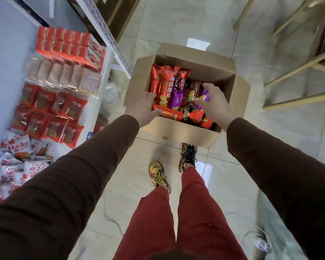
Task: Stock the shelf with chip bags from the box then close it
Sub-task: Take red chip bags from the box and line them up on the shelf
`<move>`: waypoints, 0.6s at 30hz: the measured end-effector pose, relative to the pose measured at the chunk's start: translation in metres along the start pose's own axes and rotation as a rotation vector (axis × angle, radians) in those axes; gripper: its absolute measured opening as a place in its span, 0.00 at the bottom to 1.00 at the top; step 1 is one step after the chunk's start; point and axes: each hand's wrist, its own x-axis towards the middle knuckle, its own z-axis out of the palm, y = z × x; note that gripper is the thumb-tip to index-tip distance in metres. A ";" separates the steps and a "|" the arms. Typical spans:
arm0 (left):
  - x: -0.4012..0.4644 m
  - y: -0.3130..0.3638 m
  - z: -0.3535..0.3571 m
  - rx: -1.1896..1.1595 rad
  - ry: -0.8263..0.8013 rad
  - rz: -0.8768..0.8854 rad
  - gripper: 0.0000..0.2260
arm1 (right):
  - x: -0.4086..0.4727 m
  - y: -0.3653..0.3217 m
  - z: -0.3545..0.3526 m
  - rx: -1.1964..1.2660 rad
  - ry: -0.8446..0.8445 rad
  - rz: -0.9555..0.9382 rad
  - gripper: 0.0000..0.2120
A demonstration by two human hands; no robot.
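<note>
Chip bags (169, 87) light, crinkly, crushable: left hand (143, 107) and right hand (211, 102) each clasp one; grab edges, not middles.

Red chip bag (164, 85) in box (178, 131): "山药薄片". Flat red bag (170, 115) at near edge: "ShiPin".

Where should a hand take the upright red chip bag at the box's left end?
Judging by its pose, pinch the red chip bag at its crimped top edge, coming from straight above. It stands on end, packed against neighbours and near the box wall, so only the top looks free for fingers.
</note>
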 end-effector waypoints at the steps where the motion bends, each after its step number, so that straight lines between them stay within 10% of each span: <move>1: 0.013 0.002 0.007 -0.001 -0.013 -0.011 0.28 | 0.013 0.012 0.000 0.006 -0.009 0.018 0.29; 18: 0.192 -0.080 0.145 0.010 -0.165 -0.228 0.35 | 0.164 0.196 0.089 0.023 -0.262 0.280 0.40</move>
